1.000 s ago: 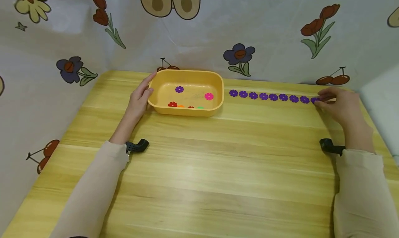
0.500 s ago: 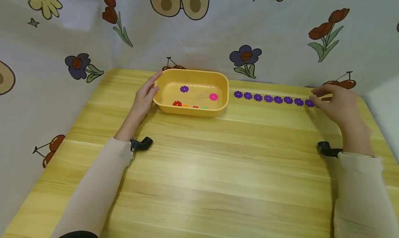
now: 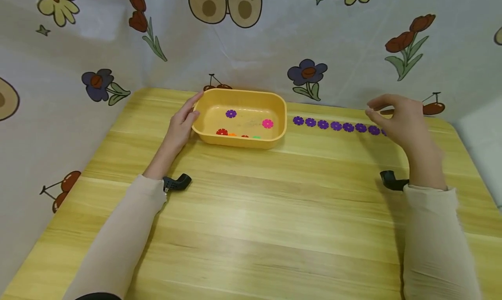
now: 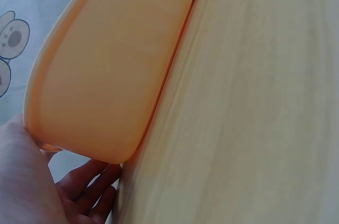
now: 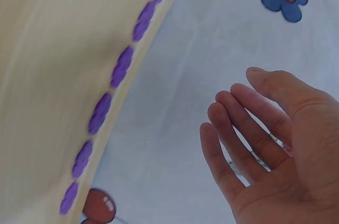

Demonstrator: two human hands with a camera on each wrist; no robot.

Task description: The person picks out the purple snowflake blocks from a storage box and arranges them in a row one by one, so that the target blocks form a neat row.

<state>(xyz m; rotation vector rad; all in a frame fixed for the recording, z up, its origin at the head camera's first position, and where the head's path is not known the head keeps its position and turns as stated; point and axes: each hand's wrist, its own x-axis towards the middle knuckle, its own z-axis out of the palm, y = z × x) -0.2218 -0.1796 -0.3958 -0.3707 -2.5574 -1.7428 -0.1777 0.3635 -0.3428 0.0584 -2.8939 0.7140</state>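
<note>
My left hand (image 3: 181,124) grips the left end of a yellow plastic basin (image 3: 239,144), its thumb at the rim. In the left wrist view the other fingers (image 4: 87,181) are bent outside the basin's end wall. Inside the basin lie a purple flower-shaped disc (image 3: 231,114), a pink one (image 3: 268,124) and, near the front wall, a red one (image 3: 222,132) with orange and green pieces partly hidden. My right hand (image 3: 404,121) is raised over the right part of a row of purple flower-shaped discs (image 3: 336,126), fingers relaxed and holding nothing, hiding the row's right end.
The row runs along the back edge of the wooden table (image 3: 251,204), to the right of the basin. Behind it hangs a white cloth (image 3: 251,51) printed with flowers, cherries and paws. A black wrist camera (image 3: 178,182) sits at my left cuff.
My right hand has let go of the purple disc at the row's right end, lifted and moved left. My left hand stays at the basin. The head view has shifted slightly.
</note>
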